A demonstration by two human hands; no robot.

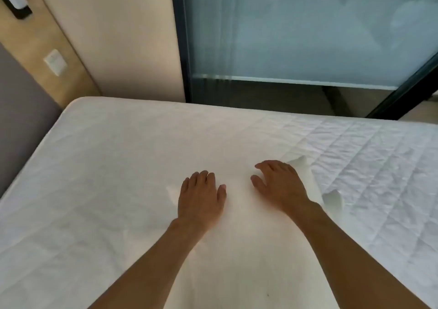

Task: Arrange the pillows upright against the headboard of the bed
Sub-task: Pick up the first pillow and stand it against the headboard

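Long white fabric-cased pillow (239,249) lying flat across white quilted mattress (355,161), well apart from grey upholstered headboard (21,119) at left. Left hand (201,196) and right hand (280,188) flat on top, fingers (265,165) spread, gripping nothing. Probably light, soft, prone to sagging; loose case corners likely slippery. Best gripped at both side edges through the filling, then stood on end.

No writing, label, brand or number could be read anywhere in the view. The white wall switch plate (55,62) beside the headboard (21,124) carried no legible marking, and the bed cover (118,166) was plain.
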